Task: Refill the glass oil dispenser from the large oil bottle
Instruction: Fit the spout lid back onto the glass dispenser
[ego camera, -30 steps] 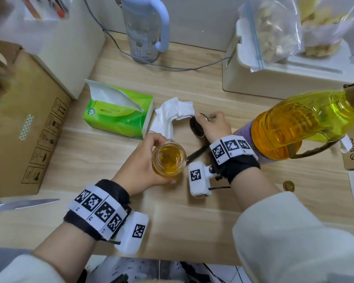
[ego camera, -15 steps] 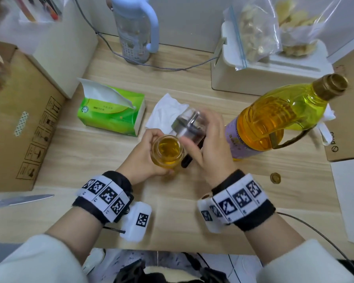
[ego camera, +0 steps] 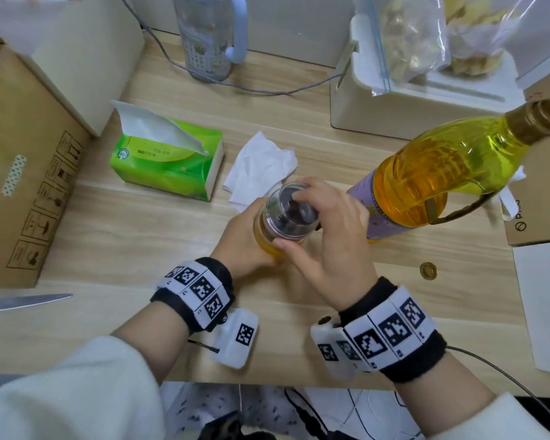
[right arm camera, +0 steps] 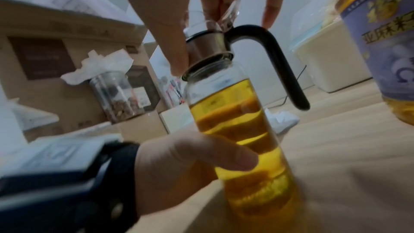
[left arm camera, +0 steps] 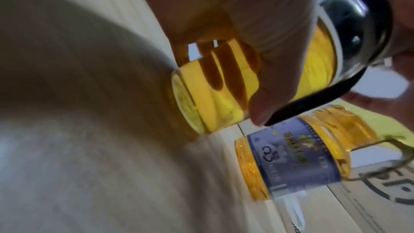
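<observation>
The glass oil dispenser (ego camera: 265, 242) stands on the wooden table, filled with yellow oil well up its body. My left hand (ego camera: 242, 236) grips its body, the thumb across the glass (right arm camera: 241, 130). My right hand (ego camera: 318, 217) pinches the metal pourer lid (ego camera: 288, 214) from above. The lid (right arm camera: 208, 49) sits in the dispenser's mouth, slightly tilted, its black handle (right arm camera: 280, 63) curving down the side. The large oil bottle (ego camera: 426, 173) stands just to the right, gold neck uncapped, purple label (left arm camera: 298, 164) facing me.
A small gold cap (ego camera: 428, 270) lies on the table to the right. A crumpled tissue (ego camera: 258, 166) and a green tissue box (ego camera: 169, 160) lie behind the dispenser. A cardboard box (ego camera: 23, 173) stands at the left, a knife blade (ego camera: 26, 301) near it, a white container (ego camera: 394, 106) behind.
My right hand picked the lid up from the table behind the dispenser, carried it over and set it into the open mouth. My left hand kept its hold.
</observation>
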`<state>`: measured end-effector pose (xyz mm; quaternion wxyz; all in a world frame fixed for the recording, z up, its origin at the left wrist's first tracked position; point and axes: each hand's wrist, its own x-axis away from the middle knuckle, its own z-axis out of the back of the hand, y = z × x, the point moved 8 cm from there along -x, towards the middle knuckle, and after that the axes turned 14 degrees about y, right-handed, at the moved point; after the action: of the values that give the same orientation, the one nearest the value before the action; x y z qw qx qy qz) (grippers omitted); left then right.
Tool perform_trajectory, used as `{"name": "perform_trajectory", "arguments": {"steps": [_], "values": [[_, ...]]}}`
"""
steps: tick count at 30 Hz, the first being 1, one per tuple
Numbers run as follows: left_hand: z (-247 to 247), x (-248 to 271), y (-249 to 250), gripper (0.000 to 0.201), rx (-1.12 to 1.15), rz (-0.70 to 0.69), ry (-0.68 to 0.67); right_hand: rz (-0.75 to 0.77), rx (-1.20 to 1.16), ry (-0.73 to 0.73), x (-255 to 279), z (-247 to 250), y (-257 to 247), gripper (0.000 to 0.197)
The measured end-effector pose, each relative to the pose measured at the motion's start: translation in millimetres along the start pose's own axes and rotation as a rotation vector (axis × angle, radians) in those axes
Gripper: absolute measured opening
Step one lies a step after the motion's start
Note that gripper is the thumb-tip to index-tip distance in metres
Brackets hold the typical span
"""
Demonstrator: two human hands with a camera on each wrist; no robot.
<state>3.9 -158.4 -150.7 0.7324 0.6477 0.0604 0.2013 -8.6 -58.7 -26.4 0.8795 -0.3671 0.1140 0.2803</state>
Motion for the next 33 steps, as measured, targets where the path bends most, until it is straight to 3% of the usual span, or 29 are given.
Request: {"name": "perform_trajectory", "arguments": {"steps": [6,12,17,21,25,33], "values": [[14.1,6.1,43.4,0.060,0.097,-0.054,0.057,0.058,0.119,0.000,-29.5,35.4,-25.7,0.058],[13.0,12.0,87.4,0.062,0.120,-0.078,-0.098,0.179,0.006,-0.129,-58.1,69.0,-54.0,0.062],[17.7,11.6,113.9,0.055,0.088,-0.118,-0.037,0.186,0.181,0.135,-66.3,91.8,-75.9,0.069],[22.4,11.5,138.1,0.064,0.093,-0.159,-0.023,0.056,-0.152,0.110,-77.3,105.1,-73.9,0.066],[27.8,14.8,171.3,0.058,0.068,-0.173,-0.043,-0.116,-0.478,0.050,-92.9,120.4,-67.9,0.069],[23.3,10.3,226.4,0.068,0.085,-0.208,-0.156,-0.141,-0.747,0.132,-129.8,173.1,-80.0,0.067]]}}
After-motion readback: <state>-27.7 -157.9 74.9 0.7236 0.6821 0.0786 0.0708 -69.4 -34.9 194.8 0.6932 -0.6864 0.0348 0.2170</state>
